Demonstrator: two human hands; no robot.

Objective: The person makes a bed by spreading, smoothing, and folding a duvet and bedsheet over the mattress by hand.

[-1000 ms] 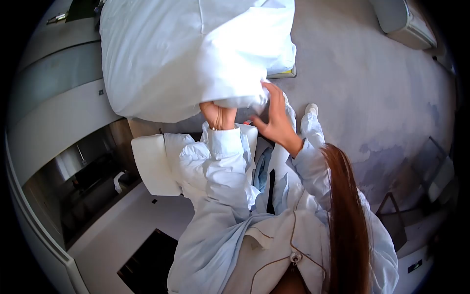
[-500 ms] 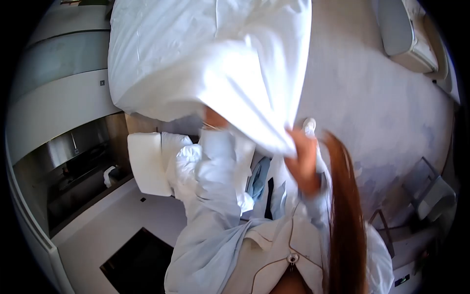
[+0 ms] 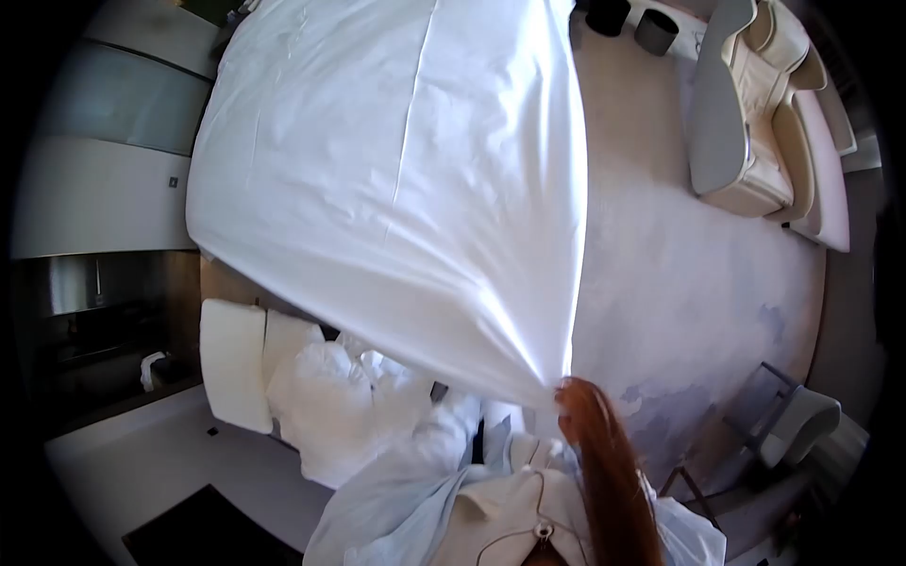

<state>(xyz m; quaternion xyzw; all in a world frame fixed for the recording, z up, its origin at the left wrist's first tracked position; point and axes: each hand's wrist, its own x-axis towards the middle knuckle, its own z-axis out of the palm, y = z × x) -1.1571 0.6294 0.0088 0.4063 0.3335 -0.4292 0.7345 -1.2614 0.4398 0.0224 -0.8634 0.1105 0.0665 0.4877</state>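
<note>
A large white bed sheet (image 3: 377, 170) spreads over the bed and stretches toward me. Its near right corner is drawn to a point, with folds running out from it. My right hand (image 3: 565, 407) is closed on that corner, partly covered by a lock of long hair (image 3: 609, 462). The left sleeve (image 3: 439, 429) reaches up to the sheet's near edge; my left hand itself is hidden there.
A cushioned seat with a white backrest (image 3: 234, 366) and a heap of white bedding (image 3: 330, 415) is at the left. A beige sofa (image 3: 755, 123) stands far right, a grey chair (image 3: 802, 424) lower right. Two dark round stools (image 3: 656, 31) are at the top.
The sheet has gone from billowing and lifted to lying flatter and pulled taut toward me. My right hand has moved lower in view. My left hand has gone out of sight.
</note>
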